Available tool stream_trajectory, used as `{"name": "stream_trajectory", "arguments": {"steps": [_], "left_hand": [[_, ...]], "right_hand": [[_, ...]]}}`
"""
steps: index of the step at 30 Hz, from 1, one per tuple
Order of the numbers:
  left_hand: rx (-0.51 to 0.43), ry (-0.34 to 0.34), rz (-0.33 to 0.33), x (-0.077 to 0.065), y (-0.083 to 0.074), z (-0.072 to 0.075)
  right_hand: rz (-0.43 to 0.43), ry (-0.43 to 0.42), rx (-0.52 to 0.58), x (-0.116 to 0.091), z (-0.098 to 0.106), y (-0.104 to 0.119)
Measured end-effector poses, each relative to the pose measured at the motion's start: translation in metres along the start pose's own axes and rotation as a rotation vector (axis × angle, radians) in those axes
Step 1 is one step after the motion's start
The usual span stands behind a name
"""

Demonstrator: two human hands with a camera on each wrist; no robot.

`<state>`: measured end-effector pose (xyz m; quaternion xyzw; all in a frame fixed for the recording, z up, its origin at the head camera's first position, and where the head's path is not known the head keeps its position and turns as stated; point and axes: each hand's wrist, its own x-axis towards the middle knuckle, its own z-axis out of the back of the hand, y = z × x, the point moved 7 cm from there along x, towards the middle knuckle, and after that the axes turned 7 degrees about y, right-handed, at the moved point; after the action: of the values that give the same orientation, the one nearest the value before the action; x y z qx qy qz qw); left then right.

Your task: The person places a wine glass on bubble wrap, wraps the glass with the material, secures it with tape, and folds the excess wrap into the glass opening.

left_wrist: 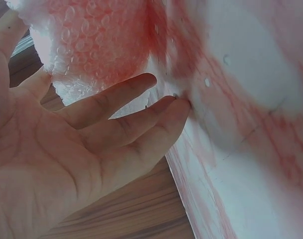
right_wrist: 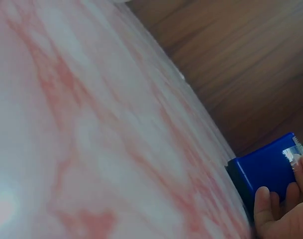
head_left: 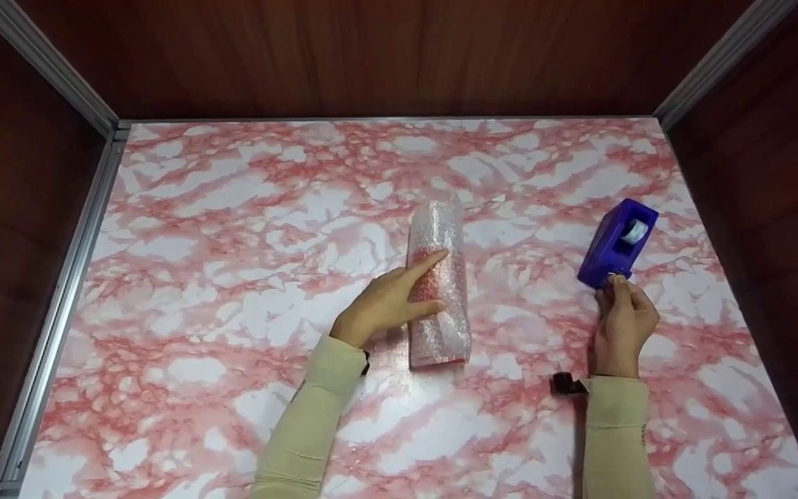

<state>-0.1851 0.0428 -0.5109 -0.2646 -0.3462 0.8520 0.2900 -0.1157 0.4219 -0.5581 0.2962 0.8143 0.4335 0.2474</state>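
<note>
Fingers of our left hand (head_left: 388,301) lie straight and relaxed against the bubble-wrap roll (head_left: 438,284) at the middle of the head frame — the index finger rests across its top while the others press its left side, gripping nothing. In the left wrist view the open palm (left_wrist: 56,164) fills the lower left, and the roll (left_wrist: 91,45) sits in the upper left just past the fingertips. The roll lies lengthwise on the pink marble table (head_left: 233,229), running from centre frame down toward us. At the right of the head frame, our right hand (head_left: 622,322) has its fingers curled, pinching at the near end of the purple tape dispenser (head_left: 617,242) — in the right wrist view the fingertips (right_wrist: 263,199) touch the blue body (right_wrist: 263,169) in the lower right corner, by a bit of clear tape (right_wrist: 293,154). The dispenser holds a roll of tape (head_left: 634,231) in its upper slot. Both forearms, in cream sleeves (head_left: 305,423), reach up from the bottom edge, well apart, the left angled rightward, the right nearly straight.
</note>
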Motion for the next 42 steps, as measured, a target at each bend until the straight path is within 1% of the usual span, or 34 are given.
{"name": "stream_trajectory", "arguments": {"steps": [2,6,9,11,12,16,18,19,21,23,24,25,26,28,32,35,37,39,40,42], "left_hand": [[-0.002,-0.005,0.002,-0.001,0.0,0.0],[-0.004,-0.009,0.005,-0.001,0.001,0.0],[-0.008,-0.009,0.009,0.0,0.001,0.0],[-0.01,-0.007,0.01,0.0,0.001,0.0],[-0.011,-0.007,0.009,0.001,0.001,0.0],[-0.009,-0.001,0.012,0.0,0.0,0.0],[-0.013,0.003,0.014,0.0,0.0,0.0],[-0.015,0.006,0.016,-0.001,0.0,-0.001],[-0.022,0.009,0.02,-0.001,-0.001,-0.001],[-0.023,0.011,0.027,-0.001,-0.001,-0.002],[-0.02,0.009,0.029,-0.001,-0.001,-0.002],[-0.018,0.009,0.033,-0.001,-0.001,-0.002],[-0.014,0.007,0.033,-0.001,-0.001,-0.002],[-0.003,0.002,0.031,0.0,-0.001,-0.001],[0.013,-0.009,0.029,0.002,-0.002,0.001],[0.02,-0.01,0.036,0.003,-0.002,0.001],[0.029,-0.008,0.033,0.004,-0.002,0.0],[0.035,-0.006,0.031,0.004,-0.003,0.0],[0.039,-0.007,0.028,0.004,-0.003,0.0],[0.044,-0.006,0.024,0.005,-0.003,0.0]], "right_hand": [[0.022,0.013,-0.084,0.0,-0.001,-0.002],[0.051,0.03,-0.179,0.0,-0.002,-0.005],[0.033,0.043,-0.146,-0.001,-0.002,-0.007],[0.004,0.07,-0.159,-0.003,-0.004,-0.008],[-0.021,0.09,-0.163,-0.005,-0.006,-0.009],[-0.058,0.202,-0.362,-0.015,-0.022,-0.011],[-0.069,0.264,-0.44,-0.023,-0.034,-0.011],[-0.08,0.298,-0.459,-0.028,-0.041,-0.012],[-0.126,0.384,-0.4,-0.04,-0.056,-0.014],[-0.09,0.51,-0.445,-0.052,-0.077,-0.011],[-0.058,0.582,-0.477,-0.06,-0.09,-0.009],[-0.013,0.661,-0.505,-0.067,-0.102,-0.006],[0.056,0.737,-0.56,-0.075,-0.115,-0.002],[0.221,0.86,-0.708,-0.087,-0.136,0.004],[0.395,1.089,-0.868,-0.103,-0.169,-0.002],[0.499,1.25,-0.986,-0.113,-0.189,-0.008],[0.526,1.351,-1.033,-0.121,-0.2,-0.012],[0.53,1.43,-1.071,-0.128,-0.209,-0.016],[0.523,1.467,-1.078,-0.132,-0.212,-0.019],[0.498,1.514,-1.095,-0.135,-0.217,-0.024]]}}
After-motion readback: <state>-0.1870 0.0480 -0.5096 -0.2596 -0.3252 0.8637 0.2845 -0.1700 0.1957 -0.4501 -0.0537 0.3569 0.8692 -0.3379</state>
